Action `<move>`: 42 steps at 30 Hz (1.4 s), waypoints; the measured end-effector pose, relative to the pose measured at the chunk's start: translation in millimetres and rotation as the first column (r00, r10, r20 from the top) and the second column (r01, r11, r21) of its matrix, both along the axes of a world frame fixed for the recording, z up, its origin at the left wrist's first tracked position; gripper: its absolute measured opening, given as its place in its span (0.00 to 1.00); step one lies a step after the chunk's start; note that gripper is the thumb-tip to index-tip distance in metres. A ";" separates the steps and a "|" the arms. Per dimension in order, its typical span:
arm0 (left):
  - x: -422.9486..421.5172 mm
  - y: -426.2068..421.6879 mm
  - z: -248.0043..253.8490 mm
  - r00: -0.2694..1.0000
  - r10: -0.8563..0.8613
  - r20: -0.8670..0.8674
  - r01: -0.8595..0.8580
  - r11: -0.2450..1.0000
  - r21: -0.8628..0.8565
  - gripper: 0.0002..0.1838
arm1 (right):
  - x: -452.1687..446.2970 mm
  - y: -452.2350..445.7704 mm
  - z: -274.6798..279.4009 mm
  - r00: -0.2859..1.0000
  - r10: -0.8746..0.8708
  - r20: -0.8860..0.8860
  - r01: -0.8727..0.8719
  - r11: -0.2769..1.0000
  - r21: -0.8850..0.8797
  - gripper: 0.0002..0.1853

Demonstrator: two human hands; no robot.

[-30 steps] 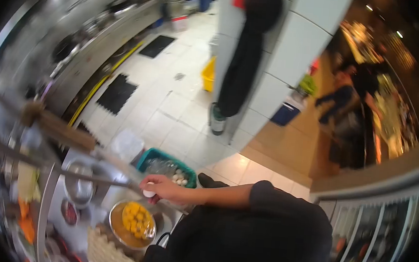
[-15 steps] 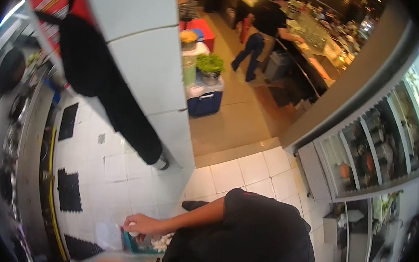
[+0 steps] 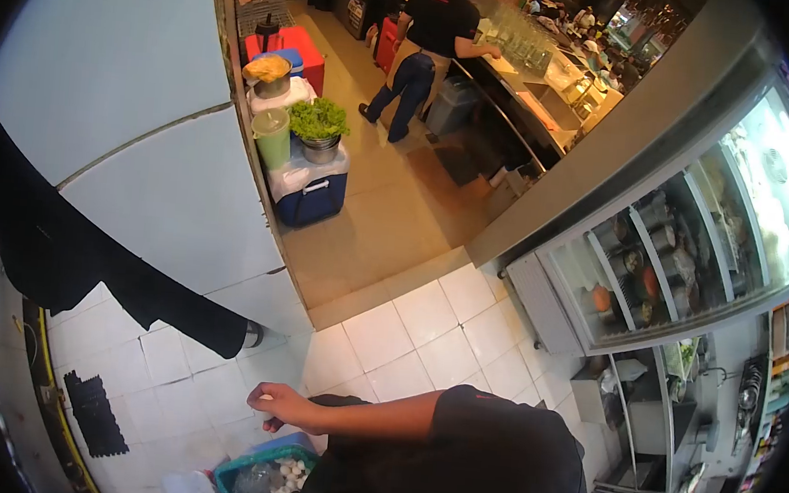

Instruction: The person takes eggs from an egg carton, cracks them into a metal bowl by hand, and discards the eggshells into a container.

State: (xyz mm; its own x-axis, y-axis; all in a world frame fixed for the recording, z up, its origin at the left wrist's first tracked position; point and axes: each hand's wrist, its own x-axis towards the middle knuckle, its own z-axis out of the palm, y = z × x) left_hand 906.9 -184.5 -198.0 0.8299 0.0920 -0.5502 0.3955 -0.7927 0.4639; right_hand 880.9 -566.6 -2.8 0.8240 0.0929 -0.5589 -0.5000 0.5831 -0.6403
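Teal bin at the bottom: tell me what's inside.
The teal bin holds clear plastic and whitish, rounded pieces, perhaps eggshells. The dark shirt seems to cover its right edge; anything beneath the top layer is hidden.

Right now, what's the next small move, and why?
Probably tilt the head down before moving the right hand: it sits low in view, what it grips is unclear, and the green basket sits right at the bottom edge.
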 end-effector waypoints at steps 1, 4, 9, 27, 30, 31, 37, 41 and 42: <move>-9.9 28.0 -13.1 0.995 0.090 -0.040 -0.091 0.995 -0.032 0.44 | 2.6 2.4 0.7 1.000 0.015 0.011 -0.014 1.000 -0.017 0.16; -34.0 125.6 -24.6 0.546 0.748 -0.377 -0.834 0.440 -0.334 0.45 | 9.1 18.1 12.7 0.994 0.097 0.043 -0.096 0.995 -0.017 0.16; -175.5 32.5 148.9 0.977 0.212 0.023 0.021 0.009 -1.000 0.44 | 12.7 69.7 20.5 0.948 0.284 0.143 -0.274 0.958 -0.086 0.22; -377.9 -20.0 278.8 -0.252 0.967 -0.044 -0.272 -0.115 -0.955 0.31 | -145.9 310.3 131.9 -0.040 0.806 0.590 -0.908 0.217 -0.358 0.23; -393.3 -10.0 261.9 -0.262 0.955 0.137 -0.389 0.025 -0.921 0.32 | -184.4 324.3 176.6 -0.080 0.619 0.782 -0.861 0.352 -0.366 0.23; -393.0 -9.2 256.1 -0.294 0.948 0.125 -0.364 0.010 -0.931 0.32 | -194.6 326.8 181.3 -0.073 0.535 0.842 -0.850 0.408 -0.333 0.25; -401.3 9.5 247.1 -0.149 0.944 0.295 -0.439 0.204 -0.875 0.26 | -228.0 369.5 84.3 -0.569 0.643 0.513 -0.496 0.230 -0.837 0.25; -410.4 18.6 242.9 -0.200 0.933 0.300 -0.379 0.209 -0.902 0.28 | -232.1 380.2 96.1 -0.238 0.818 0.523 -0.802 0.139 -0.582 0.23; -413.8 20.1 250.7 -0.168 0.956 0.243 -0.406 0.158 -0.900 0.29 | -227.0 384.4 97.0 -0.189 0.851 0.490 -0.835 0.124 -0.537 0.22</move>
State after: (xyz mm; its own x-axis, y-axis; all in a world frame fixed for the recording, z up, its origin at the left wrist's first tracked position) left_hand 493.1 -164.5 52.7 0.3180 0.9447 -0.0802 -0.1616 0.1374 0.9772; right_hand 653.9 -182.2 94.2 0.0558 0.9980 -0.0302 -0.0611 -0.0268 -0.9978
